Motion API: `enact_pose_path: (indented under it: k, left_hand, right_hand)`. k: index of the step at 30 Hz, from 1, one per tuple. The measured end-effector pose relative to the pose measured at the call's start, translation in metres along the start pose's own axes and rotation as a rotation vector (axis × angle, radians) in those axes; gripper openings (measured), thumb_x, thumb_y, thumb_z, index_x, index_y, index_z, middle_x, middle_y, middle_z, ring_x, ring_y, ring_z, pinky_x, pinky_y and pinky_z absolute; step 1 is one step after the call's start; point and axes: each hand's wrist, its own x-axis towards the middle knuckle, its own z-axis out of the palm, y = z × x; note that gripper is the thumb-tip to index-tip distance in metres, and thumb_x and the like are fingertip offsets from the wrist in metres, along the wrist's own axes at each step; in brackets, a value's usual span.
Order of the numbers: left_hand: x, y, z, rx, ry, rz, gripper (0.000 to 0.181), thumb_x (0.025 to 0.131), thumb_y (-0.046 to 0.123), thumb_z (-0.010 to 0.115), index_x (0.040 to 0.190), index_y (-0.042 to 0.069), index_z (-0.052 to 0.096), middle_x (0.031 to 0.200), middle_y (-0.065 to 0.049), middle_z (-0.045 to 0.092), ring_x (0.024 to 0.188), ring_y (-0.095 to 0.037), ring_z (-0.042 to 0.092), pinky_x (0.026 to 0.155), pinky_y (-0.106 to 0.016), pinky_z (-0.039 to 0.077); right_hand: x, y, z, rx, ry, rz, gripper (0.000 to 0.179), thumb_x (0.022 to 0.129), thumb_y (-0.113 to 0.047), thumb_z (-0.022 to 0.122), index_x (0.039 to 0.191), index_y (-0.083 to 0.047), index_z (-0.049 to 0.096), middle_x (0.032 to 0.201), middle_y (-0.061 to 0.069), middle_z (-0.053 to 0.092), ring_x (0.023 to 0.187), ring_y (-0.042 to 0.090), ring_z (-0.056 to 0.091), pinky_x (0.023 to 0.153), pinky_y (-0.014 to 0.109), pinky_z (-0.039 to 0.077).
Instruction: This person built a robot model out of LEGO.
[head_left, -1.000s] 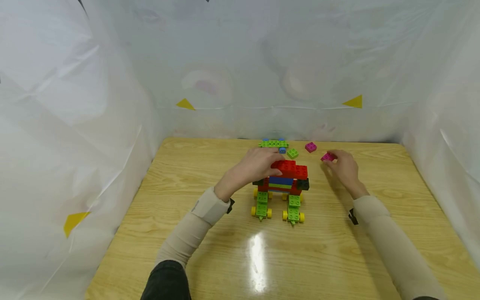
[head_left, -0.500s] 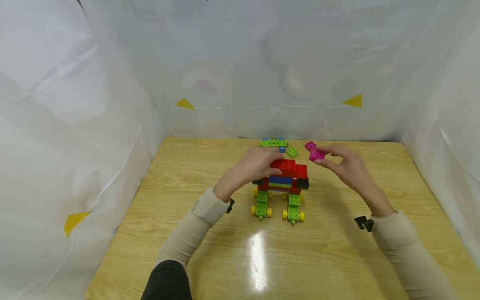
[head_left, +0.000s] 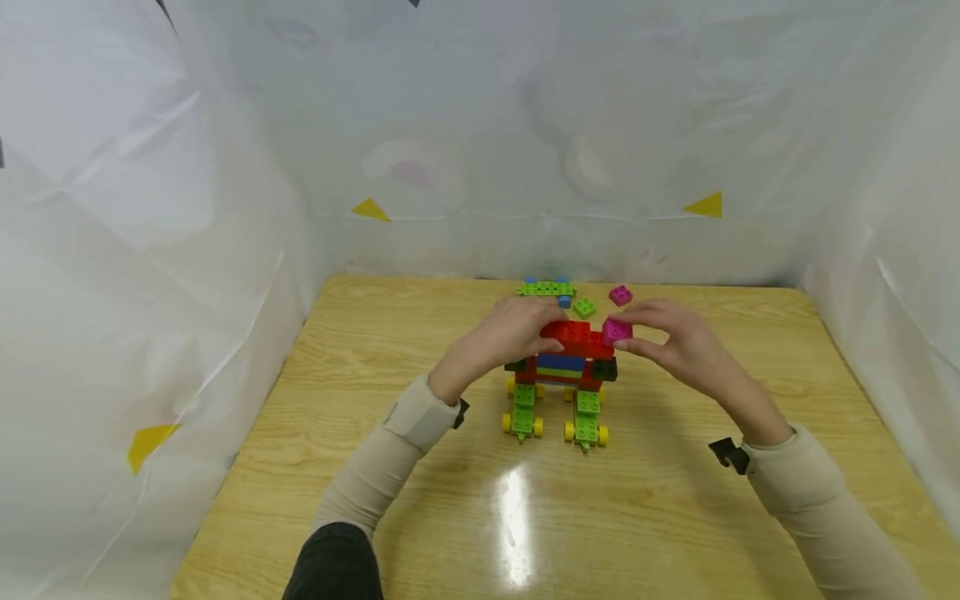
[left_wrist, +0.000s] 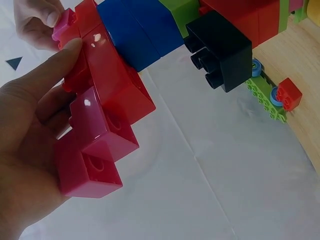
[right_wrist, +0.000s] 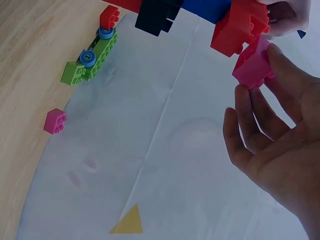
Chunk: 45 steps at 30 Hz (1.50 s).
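My left hand (head_left: 513,329) grips the top red bricks (head_left: 572,335) of a standing toy-brick model. In the left wrist view its thumb presses a red brick (left_wrist: 112,72), and two stepped pink bricks (left_wrist: 102,125) jut from that end beside the palm. My right hand (head_left: 690,346) pinches a loose pink brick (head_left: 617,332) between thumb and fingers at the right end of the red top. The right wrist view has this pink brick (right_wrist: 252,65) tilted against the red brick's corner; whether the studs engage I cannot tell. Below are blue and black bricks (head_left: 604,369) and green wheeled bases (head_left: 588,417).
Behind the model on the wooden table (head_left: 420,517) lie a green wheeled base (head_left: 546,288), a small green brick (head_left: 584,308) and another pink brick (head_left: 620,296). A red brick (right_wrist: 109,17) is by the wheeled base. White sheeting (head_left: 480,150) encloses the back and sides.
My right hand has lifted a pink brick from the table and brought it left to the model's red top. The left hand stays on the model.
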Motion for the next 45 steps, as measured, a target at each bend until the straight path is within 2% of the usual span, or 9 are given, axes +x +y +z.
enact_pose_path:
  k: [5, 11, 13, 19, 29, 37, 45]
  left_hand:
    - [0.0, 0.0, 0.001, -0.003, 0.008, -0.003, 0.039, 0.09, 0.037, 0.067, 0.121, 0.014, 0.066, 0.109, 0.001, 0.065, 0.084, -0.012, 0.06, 0.07, -0.025, 0.048]
    - [0.001, -0.001, 0.001, 0.005, 0.007, -0.008, 0.039, 0.09, 0.038, 0.067, 0.122, 0.015, 0.066, 0.109, 0.002, 0.064, 0.085, -0.012, 0.06, 0.07, -0.025, 0.048]
    - [0.001, -0.001, 0.001, 0.008, 0.004, -0.009, 0.04, 0.09, 0.039, 0.066, 0.122, 0.016, 0.066, 0.109, 0.002, 0.064, 0.085, -0.012, 0.061, 0.07, -0.025, 0.048]
    - [0.001, 0.0, 0.0, 0.023, -0.005, -0.014, 0.041, 0.09, 0.04, 0.066, 0.123, 0.015, 0.066, 0.109, 0.001, 0.064, 0.087, -0.013, 0.061, 0.072, -0.027, 0.048]
    - [0.001, 0.001, -0.001, 0.026, -0.009, -0.017, 0.041, 0.091, 0.04, 0.065, 0.123, 0.015, 0.065, 0.111, 0.002, 0.064, 0.089, -0.013, 0.061, 0.073, -0.027, 0.049]
    - [0.0, 0.002, 0.0, 0.02, -0.003, 0.0, 0.039, 0.09, 0.039, 0.066, 0.122, 0.015, 0.066, 0.109, 0.002, 0.064, 0.088, -0.013, 0.061, 0.073, -0.027, 0.049]
    - [-0.002, 0.001, 0.0, 0.013, 0.002, 0.004, 0.039, 0.091, 0.039, 0.066, 0.121, 0.014, 0.066, 0.109, 0.001, 0.064, 0.088, -0.013, 0.061, 0.071, -0.026, 0.049]
  right_hand:
    - [-0.001, -0.002, 0.002, 0.006, -0.008, -0.009, 0.04, 0.073, 0.001, 0.081, 0.11, -0.008, 0.072, 0.108, 0.006, 0.067, 0.1, 0.023, 0.061, 0.081, 0.019, 0.046]
    - [0.002, -0.006, -0.001, 0.0, -0.06, 0.004, 0.035, 0.079, -0.003, 0.078, 0.113, -0.007, 0.071, 0.11, 0.008, 0.066, 0.101, 0.027, 0.06, 0.078, 0.042, 0.049]
    - [0.003, -0.007, -0.003, -0.012, -0.086, 0.004, 0.034, 0.08, -0.004, 0.077, 0.114, -0.006, 0.071, 0.11, 0.009, 0.066, 0.1, 0.028, 0.059, 0.077, 0.045, 0.05]
    - [0.007, -0.009, -0.006, -0.058, -0.121, -0.03, 0.033, 0.078, -0.001, 0.078, 0.11, -0.003, 0.072, 0.106, 0.009, 0.065, 0.092, 0.025, 0.06, 0.071, 0.043, 0.051]
    - [0.013, -0.012, -0.007, -0.076, -0.155, -0.066, 0.033, 0.073, 0.002, 0.08, 0.105, -0.002, 0.073, 0.101, 0.007, 0.065, 0.083, 0.019, 0.058, 0.066, 0.037, 0.05]
    - [0.013, -0.012, -0.01, -0.061, -0.199, -0.038, 0.032, 0.075, 0.0, 0.079, 0.107, -0.003, 0.074, 0.1, 0.005, 0.065, 0.079, 0.015, 0.057, 0.064, 0.032, 0.05]
    - [0.012, -0.012, -0.008, -0.051, -0.198, 0.0, 0.032, 0.077, -0.004, 0.079, 0.108, -0.006, 0.073, 0.104, 0.005, 0.065, 0.086, 0.019, 0.059, 0.068, 0.037, 0.052]
